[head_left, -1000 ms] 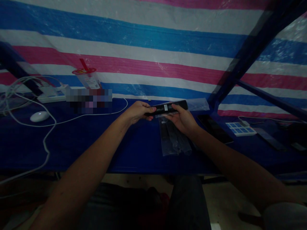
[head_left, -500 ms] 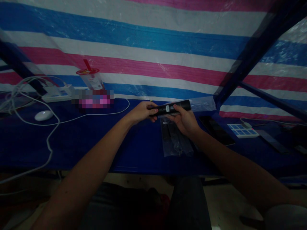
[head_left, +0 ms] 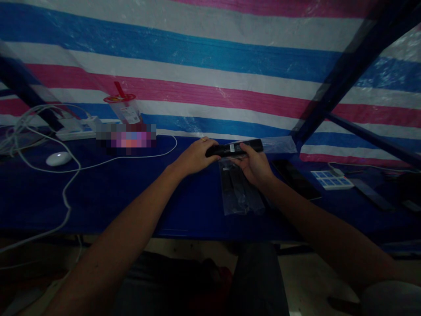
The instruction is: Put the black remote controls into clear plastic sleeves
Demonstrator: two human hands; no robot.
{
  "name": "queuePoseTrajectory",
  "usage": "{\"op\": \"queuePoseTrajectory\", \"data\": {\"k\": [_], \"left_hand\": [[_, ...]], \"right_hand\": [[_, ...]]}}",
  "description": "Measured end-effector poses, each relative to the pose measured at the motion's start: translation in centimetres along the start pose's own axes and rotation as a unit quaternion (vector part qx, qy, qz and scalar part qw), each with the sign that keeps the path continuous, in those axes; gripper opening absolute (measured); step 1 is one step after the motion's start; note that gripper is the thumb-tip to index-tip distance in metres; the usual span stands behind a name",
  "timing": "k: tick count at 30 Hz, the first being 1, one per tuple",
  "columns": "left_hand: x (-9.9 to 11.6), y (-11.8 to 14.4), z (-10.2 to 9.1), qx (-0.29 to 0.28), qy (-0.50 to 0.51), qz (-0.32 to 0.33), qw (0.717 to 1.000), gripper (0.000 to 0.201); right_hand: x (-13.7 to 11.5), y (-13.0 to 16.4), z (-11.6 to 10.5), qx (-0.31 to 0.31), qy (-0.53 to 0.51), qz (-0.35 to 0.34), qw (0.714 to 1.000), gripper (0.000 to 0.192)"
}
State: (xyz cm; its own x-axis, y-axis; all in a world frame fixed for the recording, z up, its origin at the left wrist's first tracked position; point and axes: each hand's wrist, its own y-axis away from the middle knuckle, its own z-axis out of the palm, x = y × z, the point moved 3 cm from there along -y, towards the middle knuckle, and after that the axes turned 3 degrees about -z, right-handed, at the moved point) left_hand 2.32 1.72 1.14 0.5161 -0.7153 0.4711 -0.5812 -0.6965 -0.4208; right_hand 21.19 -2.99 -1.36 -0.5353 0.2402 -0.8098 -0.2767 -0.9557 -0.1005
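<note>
A black cylinder with a small white label lies nearly level between my hands, just above the blue table. My left hand is closed round its left end, thumb below and fingers over the top. My right hand grips it from beneath, with the thumb pressed on its front. From the cylinder's right end a clear plastic sleeve sticks out; how much of the cylinder it covers I cannot tell. Below my right hand, a clear plastic bag with dark pieces inside lies on the table.
A dark flat tablet-like device and a white-and-blue power strip lie at the right. On the left are a lidded cup with a red straw, a white mouse-like object and loose white cables. A striped sheet hangs behind.
My left hand has shifted slightly right and closed further over the cylinder's left end. The cylinder has moved a little to the right; my right hand keeps its hold.
</note>
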Motion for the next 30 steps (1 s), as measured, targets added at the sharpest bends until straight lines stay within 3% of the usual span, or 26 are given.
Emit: {"op": "queuePoseTrajectory", "data": {"k": [6, 11, 15, 30], "left_hand": [[-1.0, -0.1, 0.1, 0.048, 0.165, -0.083, 0.982, 0.031], [-2.3, -0.3, 0.8, 0.035, 0.381, -0.189, 0.904, 0.022], [-2.7, -0.3, 1.0, 0.016, 0.480, -0.195, 0.855, 0.021], [-2.9, -0.2, 1.0, 0.001, 0.463, -0.200, 0.864, 0.019]], "right_hand": [[-0.1, -0.4, -0.3, 0.017, -0.023, 0.017, 0.999, 0.018], [-0.2, -0.6, -0.6, 0.019, -0.038, 0.039, 0.998, 0.010], [-0.3, -0.7, -0.8, 0.015, -0.046, 0.042, 0.998, 0.008], [0.1, -1.1, -1.1, 0.011, -0.028, 0.038, 0.999, 0.011]]}}
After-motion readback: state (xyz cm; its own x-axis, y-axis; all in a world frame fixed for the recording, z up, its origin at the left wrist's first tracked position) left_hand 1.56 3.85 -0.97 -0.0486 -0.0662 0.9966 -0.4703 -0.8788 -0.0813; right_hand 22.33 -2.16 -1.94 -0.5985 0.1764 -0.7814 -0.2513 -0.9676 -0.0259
